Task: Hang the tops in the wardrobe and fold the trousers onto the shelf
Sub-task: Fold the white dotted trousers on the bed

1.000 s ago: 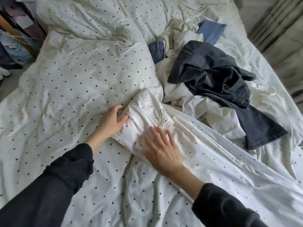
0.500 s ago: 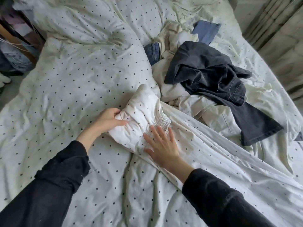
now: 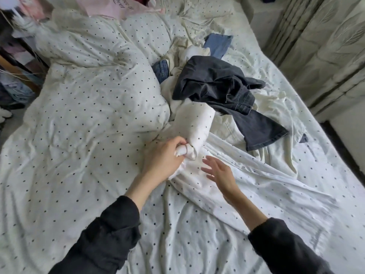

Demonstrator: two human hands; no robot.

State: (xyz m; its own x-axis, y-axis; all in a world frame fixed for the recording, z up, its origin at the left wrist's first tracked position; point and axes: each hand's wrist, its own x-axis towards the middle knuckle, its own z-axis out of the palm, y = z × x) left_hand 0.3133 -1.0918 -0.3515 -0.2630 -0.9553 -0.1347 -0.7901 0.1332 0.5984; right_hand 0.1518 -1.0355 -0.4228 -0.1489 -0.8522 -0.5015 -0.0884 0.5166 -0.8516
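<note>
A folded white garment (image 3: pixel 194 123) stands lifted off the dotted duvet (image 3: pixel 88 115), its near end bunched in my left hand (image 3: pixel 162 157), which grips it. My right hand (image 3: pixel 219 172) hovers just to the right of it with fingers spread, holding nothing. Behind lies a heap of clothes: dark grey jeans (image 3: pixel 223 89) on top, cream and white pieces (image 3: pixel 225 127) under them, and bits of blue denim (image 3: pixel 218 44) at the back.
A rumpled dotted sheet (image 3: pixel 256 194) covers the bed's near right side. Curtains (image 3: pixel 324 56) hang along the right. At the far left, a dark rack (image 3: pixel 13 62) with clothes stands beside the bed. Pink items (image 3: pixel 110 4) lie at the bed's head.
My left hand has closed round the white garment's end and raised it off the bed. My right hand has come off the garment and now hovers open.
</note>
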